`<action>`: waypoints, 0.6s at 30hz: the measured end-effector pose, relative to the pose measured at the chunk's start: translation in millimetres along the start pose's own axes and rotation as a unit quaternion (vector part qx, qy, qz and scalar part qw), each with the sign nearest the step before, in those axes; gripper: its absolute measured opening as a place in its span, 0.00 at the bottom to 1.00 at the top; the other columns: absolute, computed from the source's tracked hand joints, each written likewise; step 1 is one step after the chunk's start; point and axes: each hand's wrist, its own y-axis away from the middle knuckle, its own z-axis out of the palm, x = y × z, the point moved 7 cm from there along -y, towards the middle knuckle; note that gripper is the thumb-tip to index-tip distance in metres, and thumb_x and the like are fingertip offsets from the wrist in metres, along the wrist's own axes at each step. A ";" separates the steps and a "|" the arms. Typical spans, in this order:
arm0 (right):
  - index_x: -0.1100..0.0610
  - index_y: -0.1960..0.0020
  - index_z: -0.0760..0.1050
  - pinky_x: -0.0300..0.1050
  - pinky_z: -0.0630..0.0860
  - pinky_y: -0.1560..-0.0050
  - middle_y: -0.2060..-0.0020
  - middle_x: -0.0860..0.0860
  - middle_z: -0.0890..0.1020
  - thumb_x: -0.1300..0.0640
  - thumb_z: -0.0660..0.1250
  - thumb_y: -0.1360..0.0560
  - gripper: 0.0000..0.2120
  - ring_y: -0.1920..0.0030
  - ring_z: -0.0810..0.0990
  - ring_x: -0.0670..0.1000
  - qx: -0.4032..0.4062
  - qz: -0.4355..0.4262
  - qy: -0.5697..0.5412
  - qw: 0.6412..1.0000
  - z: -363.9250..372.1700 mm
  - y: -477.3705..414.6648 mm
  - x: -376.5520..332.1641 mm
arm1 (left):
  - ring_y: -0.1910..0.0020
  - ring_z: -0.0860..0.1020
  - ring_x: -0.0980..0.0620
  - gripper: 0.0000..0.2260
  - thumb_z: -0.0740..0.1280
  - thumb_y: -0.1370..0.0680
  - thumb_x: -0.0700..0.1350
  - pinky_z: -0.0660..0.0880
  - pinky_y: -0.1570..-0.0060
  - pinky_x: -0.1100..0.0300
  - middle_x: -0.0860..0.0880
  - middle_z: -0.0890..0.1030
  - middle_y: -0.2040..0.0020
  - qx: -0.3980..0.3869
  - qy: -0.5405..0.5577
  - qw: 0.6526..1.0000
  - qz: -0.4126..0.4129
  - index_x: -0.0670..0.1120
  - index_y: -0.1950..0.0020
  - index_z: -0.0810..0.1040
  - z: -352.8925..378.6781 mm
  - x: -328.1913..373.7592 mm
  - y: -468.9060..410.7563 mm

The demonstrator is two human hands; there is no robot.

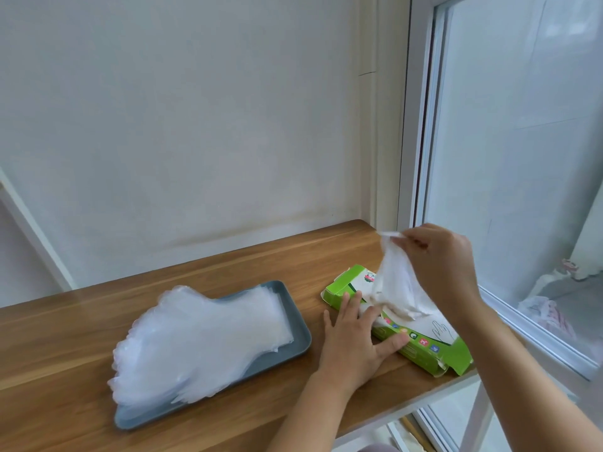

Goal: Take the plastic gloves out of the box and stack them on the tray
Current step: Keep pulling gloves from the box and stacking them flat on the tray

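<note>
A green and white glove box (pixel 427 349) lies on the wooden table at the right. My left hand (pixel 355 340) presses flat on the box with its fingers spread. Above the box, my right hand (pixel 440 259) pinches a clear plastic glove (pixel 396 282) by its top end. The glove's lower part still hangs in the box opening. A grey-blue tray (pixel 295 324) sits to the left, with a stack of clear gloves (pixel 202 340) on it. The stack's finger ends spill over the tray's left edge.
The wooden table (pixel 98 327) stands against a white wall. Its right end stops just past the box, beside a white window frame (pixel 421 125). The table's front edge runs below the tray and my left forearm.
</note>
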 end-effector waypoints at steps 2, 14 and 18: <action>0.63 0.59 0.82 0.47 0.69 0.59 0.65 0.60 0.81 0.54 0.70 0.26 0.11 0.63 0.77 0.59 0.025 0.017 -0.069 0.997 -18.6 -8.6 -10.8 | 0.22 0.42 0.52 0.42 0.46 0.35 0.76 0.39 0.27 0.43 0.52 0.50 0.20 0.003 0.009 1.000 0.006 0.58 0.25 0.62 -0.2 0.4 0.4; 0.70 0.61 0.72 0.35 0.57 0.75 0.76 0.48 0.65 0.51 0.67 0.23 0.20 0.75 0.60 0.46 -0.288 0.011 -0.204 0.936 18.0 -4.2 -60.4 | 0.35 0.66 0.73 0.36 0.61 0.35 0.74 0.66 0.44 0.79 0.68 0.69 0.34 0.202 0.458 0.866 0.022 0.61 0.29 0.66 -90.5 -0.1 37.8; 0.66 0.60 0.77 0.38 0.58 0.74 0.74 0.51 0.68 0.51 0.67 0.23 0.17 0.75 0.61 0.47 -0.345 0.009 -0.227 0.910 50.8 10.0 -65.7 | 0.46 0.79 0.64 0.24 0.74 0.34 0.64 0.76 0.49 0.66 0.60 0.82 0.48 0.195 0.451 0.871 0.029 0.56 0.42 0.76 -109.4 4.3 38.8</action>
